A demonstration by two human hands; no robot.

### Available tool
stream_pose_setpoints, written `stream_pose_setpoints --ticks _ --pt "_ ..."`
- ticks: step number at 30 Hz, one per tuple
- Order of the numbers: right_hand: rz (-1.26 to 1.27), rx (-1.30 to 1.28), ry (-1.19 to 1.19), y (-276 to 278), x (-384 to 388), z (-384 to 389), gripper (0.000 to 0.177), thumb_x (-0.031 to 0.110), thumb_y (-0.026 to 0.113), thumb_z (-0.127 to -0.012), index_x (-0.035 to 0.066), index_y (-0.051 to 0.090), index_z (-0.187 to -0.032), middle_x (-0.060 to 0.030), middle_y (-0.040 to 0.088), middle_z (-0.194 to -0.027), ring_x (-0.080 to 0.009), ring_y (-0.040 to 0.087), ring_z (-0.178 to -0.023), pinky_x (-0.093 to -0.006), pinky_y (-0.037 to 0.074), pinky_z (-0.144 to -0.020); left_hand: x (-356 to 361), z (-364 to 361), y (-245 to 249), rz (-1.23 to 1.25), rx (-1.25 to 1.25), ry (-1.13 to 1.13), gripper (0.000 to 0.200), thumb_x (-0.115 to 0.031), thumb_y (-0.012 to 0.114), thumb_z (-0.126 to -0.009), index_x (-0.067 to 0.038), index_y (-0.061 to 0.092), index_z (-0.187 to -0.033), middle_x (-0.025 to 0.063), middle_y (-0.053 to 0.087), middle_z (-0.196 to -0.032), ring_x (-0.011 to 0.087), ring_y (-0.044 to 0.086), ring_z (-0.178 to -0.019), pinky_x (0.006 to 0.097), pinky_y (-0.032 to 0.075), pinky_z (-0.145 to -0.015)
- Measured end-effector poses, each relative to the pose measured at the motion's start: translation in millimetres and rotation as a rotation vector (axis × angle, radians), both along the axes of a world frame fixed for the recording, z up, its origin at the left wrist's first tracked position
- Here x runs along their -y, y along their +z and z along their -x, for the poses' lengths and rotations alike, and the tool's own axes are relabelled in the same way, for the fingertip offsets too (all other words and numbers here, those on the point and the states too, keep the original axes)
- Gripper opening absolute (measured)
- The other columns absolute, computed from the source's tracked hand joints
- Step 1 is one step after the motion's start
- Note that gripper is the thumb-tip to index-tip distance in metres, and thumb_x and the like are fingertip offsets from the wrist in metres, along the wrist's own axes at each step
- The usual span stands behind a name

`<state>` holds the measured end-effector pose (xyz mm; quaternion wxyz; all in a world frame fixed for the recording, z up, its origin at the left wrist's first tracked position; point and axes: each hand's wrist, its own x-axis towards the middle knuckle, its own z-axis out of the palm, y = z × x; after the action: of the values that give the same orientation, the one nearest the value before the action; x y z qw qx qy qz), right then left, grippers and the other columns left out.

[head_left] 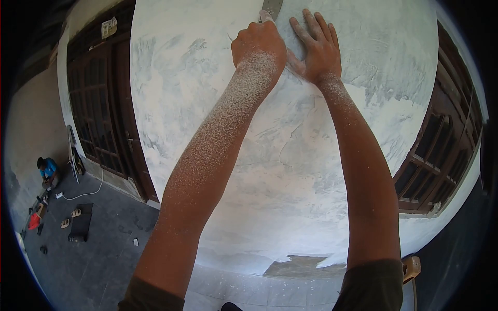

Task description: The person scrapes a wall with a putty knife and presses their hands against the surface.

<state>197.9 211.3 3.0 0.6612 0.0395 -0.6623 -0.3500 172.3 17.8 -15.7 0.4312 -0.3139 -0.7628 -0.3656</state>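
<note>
High on the wall (290,171), coated in patchy white and grey plaster, my left hand (258,45) is closed in a fist round a putty knife. The grey metal blade of the putty knife (272,7) shows above the thumb, cut off by the top edge of the view; its handle is hidden in the fist. My right hand (320,52) lies beside it with fingers spread, palm toward the plaster. Pale dust covers my left forearm, with a little on the right wrist and fingers.
Brown wooden doors (98,98) stand at the left, a brown wooden window (441,150) at the right. A person in a blue shirt (49,171) crouches at the far left. Sandals (76,213), a dark mat (80,225) and a white cord (85,195) lie on the floor.
</note>
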Motion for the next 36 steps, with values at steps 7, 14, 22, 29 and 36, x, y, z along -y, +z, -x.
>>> stream_pose_setpoints --ticks 7,14,22,29,36 --pt "0.015 0.009 0.011 -3 4 -3 0.074 0.048 0.074 -0.083 0.031 0.05 -0.152 -0.0052 0.037 -0.164 -0.0281 0.03 -0.153 -0.0482 0.019 -0.128 0 0 -7 0.029 0.068 -0.016 0.055 -0.023 0.053 -0.102 -0.005 0.042 -0.153 0.0241 0.069 -0.117 0.039 0.069 -0.112 0.0478 0.057 -0.094" --pt "0.02 0.015 0.013 -3 2 0 0.074 0.05 0.073 -0.084 0.03 0.051 -0.151 -0.0061 0.039 -0.163 -0.0282 0.031 -0.153 -0.0489 0.018 -0.128 -3 1 -17 0.03 0.065 0.025 0.055 -0.023 0.053 -0.102 -0.01 0.042 -0.155 0.0228 0.07 -0.115 0.0376 0.07 -0.11 0.0483 0.058 -0.094" --pt "0.006 0.028 0.057 -5 2 -1 0.07 0.051 0.071 -0.086 0.03 0.052 -0.15 -0.0062 0.039 -0.163 -0.0284 0.031 -0.153 -0.0493 0.019 -0.127 -4 2 -6 -0.011 -0.007 0.072 0.053 -0.025 0.052 -0.104 -0.011 0.044 -0.154 0.0216 0.071 -0.113 0.0371 0.071 -0.109 0.049 0.058 -0.093" --pt "-0.004 0.015 0.029 -3 1 -1 0.07 0.051 0.072 -0.086 0.029 0.053 -0.15 -0.0065 0.041 -0.162 -0.0286 0.032 -0.152 -0.0491 0.019 -0.127 -2 6 5 0.005 0.023 0.067 0.052 -0.026 0.051 -0.105 -0.011 0.045 -0.154 0.0214 0.072 -0.113 0.0365 0.071 -0.108 0.0485 0.058 -0.093" --pt "0.009 0.015 0.038 -3 4 -2 0.068 0.051 0.071 -0.086 0.029 0.055 -0.149 -0.0065 0.042 -0.162 -0.0282 0.032 -0.152 -0.049 0.019 -0.127 -4 12 -6 0.021 0.016 0.071 0.051 -0.026 0.051 -0.105 -0.01 0.046 -0.153 0.0228 0.072 -0.111 0.0372 0.072 -0.105 0.0486 0.059 -0.091"
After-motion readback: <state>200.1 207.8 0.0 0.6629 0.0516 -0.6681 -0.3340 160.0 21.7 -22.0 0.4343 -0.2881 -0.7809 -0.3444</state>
